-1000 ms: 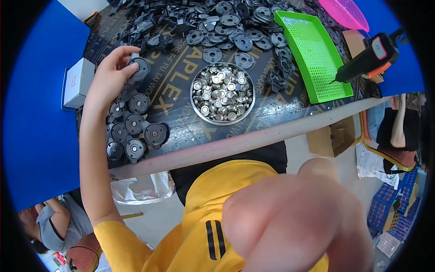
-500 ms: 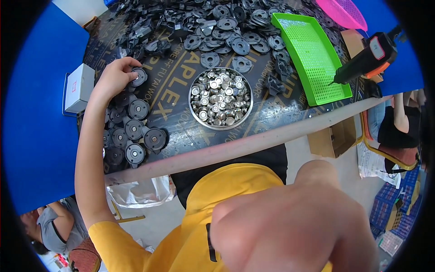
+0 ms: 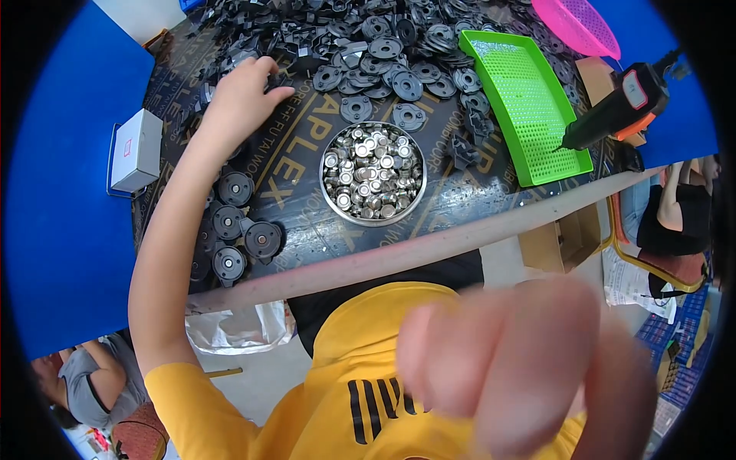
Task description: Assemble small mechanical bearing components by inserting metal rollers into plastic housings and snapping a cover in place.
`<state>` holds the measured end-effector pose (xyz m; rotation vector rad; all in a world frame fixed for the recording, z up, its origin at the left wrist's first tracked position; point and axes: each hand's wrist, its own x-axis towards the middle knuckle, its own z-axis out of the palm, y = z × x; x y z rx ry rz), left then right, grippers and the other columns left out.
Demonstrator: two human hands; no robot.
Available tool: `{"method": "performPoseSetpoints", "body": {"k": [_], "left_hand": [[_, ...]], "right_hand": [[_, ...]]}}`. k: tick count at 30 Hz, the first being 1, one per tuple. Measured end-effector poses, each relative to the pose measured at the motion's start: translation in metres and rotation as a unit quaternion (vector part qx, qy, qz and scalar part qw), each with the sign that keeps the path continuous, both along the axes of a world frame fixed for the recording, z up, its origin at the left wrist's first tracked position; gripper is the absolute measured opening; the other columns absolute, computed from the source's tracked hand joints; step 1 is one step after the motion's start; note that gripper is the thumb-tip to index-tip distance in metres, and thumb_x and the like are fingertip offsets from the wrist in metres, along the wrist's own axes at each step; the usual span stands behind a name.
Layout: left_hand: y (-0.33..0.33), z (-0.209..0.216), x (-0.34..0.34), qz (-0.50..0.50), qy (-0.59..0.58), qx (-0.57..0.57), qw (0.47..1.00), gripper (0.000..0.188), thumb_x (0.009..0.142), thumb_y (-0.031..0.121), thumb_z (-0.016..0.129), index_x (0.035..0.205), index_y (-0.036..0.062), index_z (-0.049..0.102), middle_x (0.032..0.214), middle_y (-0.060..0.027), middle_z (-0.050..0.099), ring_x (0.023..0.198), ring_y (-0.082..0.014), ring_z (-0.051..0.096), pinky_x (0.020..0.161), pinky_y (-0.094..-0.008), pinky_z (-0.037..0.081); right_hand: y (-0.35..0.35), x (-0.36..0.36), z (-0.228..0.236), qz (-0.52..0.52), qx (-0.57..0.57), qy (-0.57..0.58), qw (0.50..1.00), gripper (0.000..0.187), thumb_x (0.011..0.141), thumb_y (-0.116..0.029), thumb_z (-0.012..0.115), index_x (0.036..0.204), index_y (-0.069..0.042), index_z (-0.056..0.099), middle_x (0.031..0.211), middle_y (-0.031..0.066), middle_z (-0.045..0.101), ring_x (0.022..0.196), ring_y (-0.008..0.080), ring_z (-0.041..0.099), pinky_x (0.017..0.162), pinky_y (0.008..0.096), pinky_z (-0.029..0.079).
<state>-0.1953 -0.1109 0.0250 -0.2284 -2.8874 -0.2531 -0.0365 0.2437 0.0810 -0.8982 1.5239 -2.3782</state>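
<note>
My left hand (image 3: 244,96) is stretched over the left side of the table, at the near edge of a heap of angular black plastic parts (image 3: 303,47). Its thumb stands apart from the fingers, and no held part shows. Below its wrist lies a group of black round assemblies (image 3: 263,240) with small metal centres, partly covered by my forearm. My right hand (image 3: 510,356) is raised close to the camera, large and smeared by motion; whatever its curled fingers may hold is hidden. A round metal bowl (image 3: 373,223) full of small silver cylindrical pieces (image 3: 376,172) stands mid-table.
Black round plates (image 3: 407,86) pile up behind the bowl. To the right are a green perforated tray (image 3: 525,115), a pink basket (image 3: 579,29) and a black electric screwdriver (image 3: 621,107). A white box (image 3: 136,151) sits at the left edge. Other people are seated beyond both sides.
My left hand has let go of a round black assembly, moved away and to the right, and spread its thumb. My right hand has shifted slightly to the right, still near the camera.
</note>
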Motion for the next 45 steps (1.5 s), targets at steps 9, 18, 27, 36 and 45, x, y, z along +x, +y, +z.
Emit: {"method": "performPoseSetpoints", "body": {"k": [9,18,27,36,45], "left_hand": [[0.012,0.012,-0.029,0.088,-0.168,0.168,0.967,0.025,0.085,0.020,0.061,0.103,0.0021,0.062,0.084,-0.0095,0.063,0.083,-0.0164,0.061,0.072,-0.0284,0.050],[0.064,0.053,0.121,-0.024,-0.191,0.585,0.788,0.026,0.091,0.008,0.048,0.114,0.0006,0.055,0.105,-0.0130,0.060,0.070,-0.0165,0.064,0.057,-0.0215,0.054],[0.092,-0.011,0.202,-0.006,-0.176,0.775,0.607,0.023,0.091,0.006,0.050,0.109,-0.0050,0.059,0.125,-0.0126,0.046,0.108,-0.0172,0.052,0.077,-0.0290,0.055],[0.099,-0.018,0.197,0.043,-0.147,0.802,0.577,0.062,0.078,-0.010,0.060,0.133,0.0002,0.034,0.127,-0.0108,0.041,0.103,-0.0182,0.055,0.079,-0.0312,0.055],[0.095,-0.025,0.197,0.047,-0.158,0.794,0.586,0.049,0.077,-0.003,0.063,0.123,-0.0054,0.047,0.115,-0.0126,0.056,0.095,-0.0212,0.062,0.077,-0.0297,0.054]], "right_hand": [[-0.040,-0.049,-0.025,-0.016,-0.034,0.016,0.999,0.011,0.080,-0.001,0.059,0.089,-0.007,0.056,0.086,0.0030,0.046,0.075,0.0129,0.043,0.066,0.0258,0.038],[-0.034,-0.059,-0.072,-0.190,0.299,0.173,0.919,0.012,0.078,0.002,0.061,0.089,-0.003,0.062,0.082,0.0067,0.059,0.069,0.0191,0.055,0.063,0.0288,0.044],[-0.082,-0.102,-0.066,-0.132,0.439,0.389,0.799,0.009,0.074,-0.004,0.063,0.082,-0.003,0.060,0.080,0.0081,0.056,0.079,0.0272,0.053,0.068,0.0359,0.045],[-0.097,-0.109,-0.071,-0.122,0.465,0.398,0.781,0.012,0.069,-0.003,0.065,0.079,-0.004,0.059,0.077,0.0080,0.055,0.077,0.0274,0.053,0.068,0.0366,0.045],[-0.095,-0.115,-0.074,-0.095,0.454,0.375,0.803,0.011,0.069,-0.001,0.065,0.076,-0.004,0.057,0.075,0.0082,0.055,0.075,0.0280,0.052,0.068,0.0361,0.043]]}}
